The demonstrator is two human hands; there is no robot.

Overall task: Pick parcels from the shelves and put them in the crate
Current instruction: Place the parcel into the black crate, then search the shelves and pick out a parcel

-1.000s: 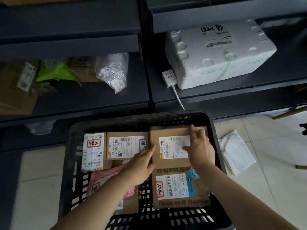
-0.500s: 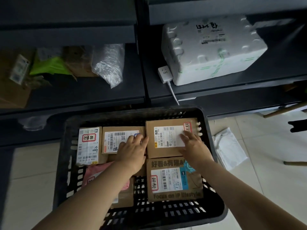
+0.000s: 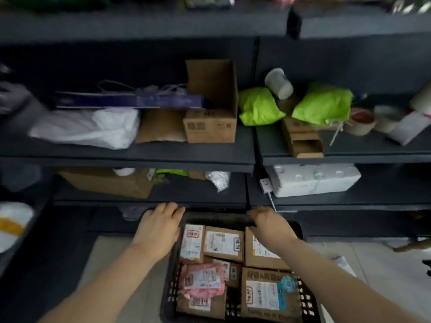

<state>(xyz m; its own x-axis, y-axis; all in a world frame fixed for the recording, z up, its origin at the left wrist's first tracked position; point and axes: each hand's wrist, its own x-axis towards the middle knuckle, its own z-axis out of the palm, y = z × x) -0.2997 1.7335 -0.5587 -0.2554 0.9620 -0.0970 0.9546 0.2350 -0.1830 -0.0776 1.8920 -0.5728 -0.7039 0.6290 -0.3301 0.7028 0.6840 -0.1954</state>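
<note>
On the pale floor at the foot of the dark shelves point(image 3: 149, 155) sits the black crate point(image 3: 305, 299), its far rim just below the lowest shelf edge, with bare floor open to its left and right. Both hands are at that far rim: the left hand point(image 3: 158, 227) lies over the far left corner with fingers loosely spread and curled downward, and the right hand point(image 3: 270, 227) curls over the rim further right; whether either actually grips the rim cannot be told through the blur. Half a second ago both hands were down inside the crate, pressing on the cardboard parcels, and the view looked more steeply down; now the hands are up at the rim and more shelf levels show. Inside the crate lie labelled parcels packed close: a white-labelled packet point(image 3: 192, 243) at far left, a brown box point(image 3: 222, 245) beside it, another brown box point(image 3: 261, 255) partly under the right wrist, a pink bag point(image 3: 203, 280), and a large printed box point(image 3: 268, 292) at near right. Above, the middle shelf carries an open cardboard box point(image 3: 210, 113), a white plastic bag point(image 3: 93, 127) and two green bags point(image 3: 258, 106). One level down stand a white foam box point(image 3: 312, 180) and a white power strip point(image 3: 265, 185), whose cable hangs down close behind the right hand.
</note>
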